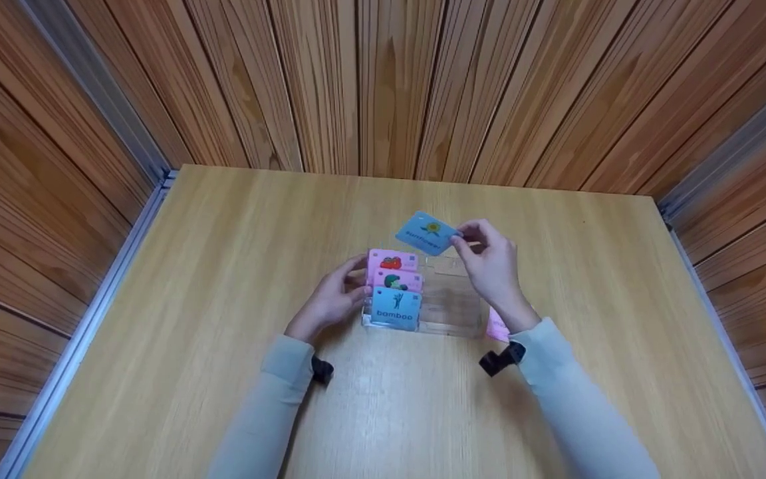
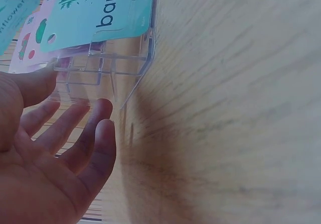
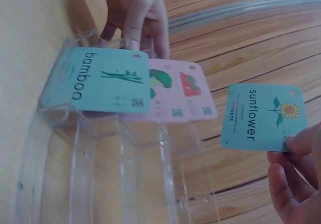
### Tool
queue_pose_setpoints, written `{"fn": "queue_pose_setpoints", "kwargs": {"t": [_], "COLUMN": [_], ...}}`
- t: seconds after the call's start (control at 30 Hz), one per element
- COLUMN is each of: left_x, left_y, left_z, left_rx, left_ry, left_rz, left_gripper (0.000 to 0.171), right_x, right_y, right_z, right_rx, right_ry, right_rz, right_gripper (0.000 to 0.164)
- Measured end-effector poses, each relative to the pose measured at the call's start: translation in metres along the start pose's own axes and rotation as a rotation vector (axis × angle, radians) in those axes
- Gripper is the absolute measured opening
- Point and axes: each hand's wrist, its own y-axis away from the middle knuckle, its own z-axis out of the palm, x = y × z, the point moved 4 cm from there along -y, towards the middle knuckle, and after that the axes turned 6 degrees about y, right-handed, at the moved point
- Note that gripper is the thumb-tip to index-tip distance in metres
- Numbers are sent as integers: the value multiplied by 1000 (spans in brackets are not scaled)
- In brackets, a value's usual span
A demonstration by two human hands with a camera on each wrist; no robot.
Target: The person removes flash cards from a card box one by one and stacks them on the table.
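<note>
My right hand [image 1: 491, 263] pinches a blue sunflower card [image 1: 428, 233] by its edge, between thumb and fingers. The card is raised above the far side of a clear stepped card rack [image 1: 449, 299]. Against the rack's left side rests my left hand [image 1: 335, 301], its thumb [image 2: 37, 86] at the clear side wall and its other fingers loosely bent beside it. In the rack's left column stand a blue bamboo card [image 1: 396, 309] in front, a pink card with a green vegetable [image 3: 161, 79] behind it, and a pink card with red tomatoes [image 3: 190, 86] at the back.
A pink card [image 1: 497, 326] lies on the table right of the rack, partly hidden by my right wrist. The wooden table [image 1: 383, 412] ends at a wood-panelled wall [image 1: 389, 86] at the back, with metal-framed panels on both sides.
</note>
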Motion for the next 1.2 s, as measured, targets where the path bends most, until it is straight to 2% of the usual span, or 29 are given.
{"fn": "queue_pose_setpoints", "kwargs": {"t": [0.3, 0.8, 1.0, 1.2], "left_x": [0, -2, -3, -2], "left_y": [1, -1, -1, 0], "left_z": [2, -1, -1, 0], "left_rx": [-3, -4, 1, 6], "left_ry": [2, -4, -1, -3], "left_rz": [5, 6, -10, -15], "left_gripper": [67, 67, 66, 66], "right_x": [17, 82, 108, 126], "right_y": [8, 49, 68, 83], "right_z": [-33, -90, -101, -100], "right_rx": [80, 111, 69, 0], "right_ry": [-7, 37, 91, 138], "right_rz": [41, 208, 310, 423], "right_gripper": [17, 24, 26, 28]}}
